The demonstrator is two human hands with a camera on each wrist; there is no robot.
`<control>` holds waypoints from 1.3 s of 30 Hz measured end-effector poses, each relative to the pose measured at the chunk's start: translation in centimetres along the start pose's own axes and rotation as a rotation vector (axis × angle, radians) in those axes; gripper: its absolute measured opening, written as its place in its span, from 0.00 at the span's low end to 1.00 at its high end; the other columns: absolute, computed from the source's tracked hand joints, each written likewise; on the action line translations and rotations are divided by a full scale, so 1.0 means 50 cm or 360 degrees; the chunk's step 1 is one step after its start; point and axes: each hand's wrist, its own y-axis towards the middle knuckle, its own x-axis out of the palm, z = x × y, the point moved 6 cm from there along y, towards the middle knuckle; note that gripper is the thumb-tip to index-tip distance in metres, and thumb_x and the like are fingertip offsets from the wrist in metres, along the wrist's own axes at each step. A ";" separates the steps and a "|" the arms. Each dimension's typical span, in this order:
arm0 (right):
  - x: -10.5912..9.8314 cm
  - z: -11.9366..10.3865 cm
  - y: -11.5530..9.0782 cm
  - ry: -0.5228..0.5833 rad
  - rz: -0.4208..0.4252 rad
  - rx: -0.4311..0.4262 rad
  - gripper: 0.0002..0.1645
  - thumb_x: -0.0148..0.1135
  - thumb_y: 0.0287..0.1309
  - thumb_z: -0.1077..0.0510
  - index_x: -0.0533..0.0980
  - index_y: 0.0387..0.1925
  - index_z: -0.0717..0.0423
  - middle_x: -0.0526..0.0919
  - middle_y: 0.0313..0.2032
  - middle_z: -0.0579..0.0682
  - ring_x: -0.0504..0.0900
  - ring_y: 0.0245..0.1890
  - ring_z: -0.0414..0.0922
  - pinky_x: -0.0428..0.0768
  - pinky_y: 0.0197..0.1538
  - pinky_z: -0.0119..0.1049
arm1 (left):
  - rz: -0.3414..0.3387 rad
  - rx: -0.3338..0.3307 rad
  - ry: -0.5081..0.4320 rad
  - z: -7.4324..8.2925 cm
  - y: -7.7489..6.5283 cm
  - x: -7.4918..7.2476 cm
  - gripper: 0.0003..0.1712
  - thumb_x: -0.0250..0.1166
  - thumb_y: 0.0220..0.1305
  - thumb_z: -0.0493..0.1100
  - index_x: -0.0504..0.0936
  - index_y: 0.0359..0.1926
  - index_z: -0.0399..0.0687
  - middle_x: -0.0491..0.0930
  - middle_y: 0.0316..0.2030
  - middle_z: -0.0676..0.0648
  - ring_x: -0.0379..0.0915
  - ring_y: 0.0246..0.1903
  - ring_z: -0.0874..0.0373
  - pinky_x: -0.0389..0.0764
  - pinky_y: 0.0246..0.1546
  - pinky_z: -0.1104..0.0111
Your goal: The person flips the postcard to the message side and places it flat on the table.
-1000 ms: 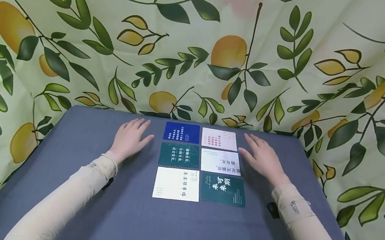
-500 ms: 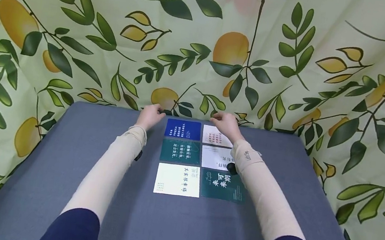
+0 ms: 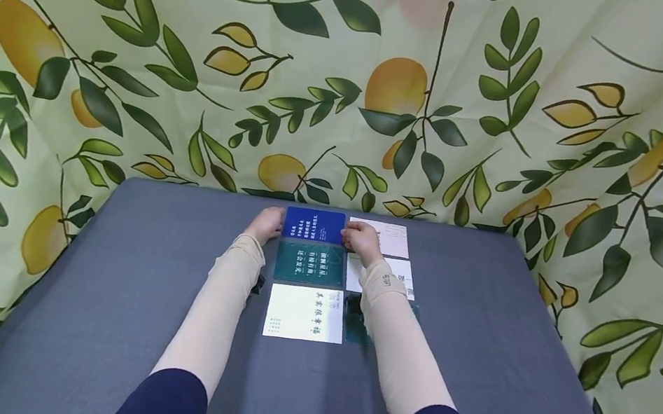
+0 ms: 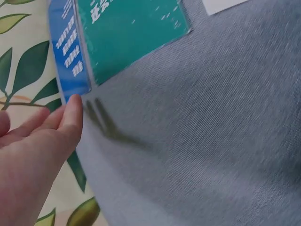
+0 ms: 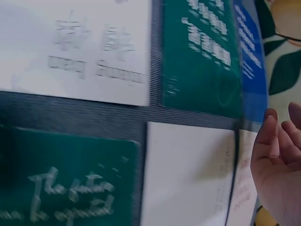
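Note:
A blue card [image 3: 314, 225] with white writing lies at the back of the table, between my two hands. My left hand [image 3: 266, 223] is at its left edge; in the left wrist view its thumb tip [image 4: 74, 101] is right at the card's corner, the other fingers apart from it. At the card's right edge is my right hand [image 3: 363, 240], thumb tip [image 5: 270, 115] close to the corner and fingers loosely bent. That hand partly covers a white card with red writing [image 3: 392, 239]. Below the blue card lies a green card [image 3: 310, 264].
Nearer on the blue-grey table [image 3: 162, 325] lie a white card with dark writing [image 3: 305, 314] and another green card [image 5: 70, 179], partly hidden by my right sleeve. Another white card [image 5: 186, 174] lies above that green one. A leaf-patterned curtain [image 3: 327, 58] hangs behind the table.
Both hands first reached in to the table's back edge from either side of the cards. Then they came nearer and inward, the right one moving left to the blue card. The cards have stayed in place.

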 end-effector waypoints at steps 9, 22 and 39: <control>0.027 0.017 -0.009 0.0068 -0.0044 0.0051 0.27 0.50 0.62 0.65 0.64 0.63 0.62 0.76 0.51 0.60 0.76 0.43 0.45 0.77 0.44 0.29 | 0.0024 -0.0172 -0.0197 0.205 -0.314 0.051 0.41 0.32 0.68 0.66 0.52 0.71 0.44 0.56 0.69 0.36 0.58 0.65 0.43 0.69 0.60 0.56; 0.033 0.022 -0.010 0.0417 -0.0112 0.0134 0.30 0.50 0.64 0.64 0.58 0.66 0.64 0.71 0.61 0.60 0.72 0.60 0.50 0.71 0.63 0.38 | 0.0143 -0.0226 -0.0527 0.209 -0.341 0.053 0.38 0.38 0.68 0.65 0.53 0.70 0.49 0.64 0.62 0.36 0.64 0.58 0.47 0.71 0.55 0.60; 0.049 -0.028 -0.077 0.0418 -0.0157 0.0185 0.31 0.43 0.67 0.65 0.51 0.69 0.67 0.64 0.64 0.65 0.69 0.62 0.54 0.68 0.65 0.41 | 0.0131 -0.0088 -0.0364 0.164 -0.278 0.028 0.40 0.33 0.66 0.70 0.56 0.68 0.49 0.70 0.50 0.44 0.68 0.49 0.52 0.70 0.50 0.61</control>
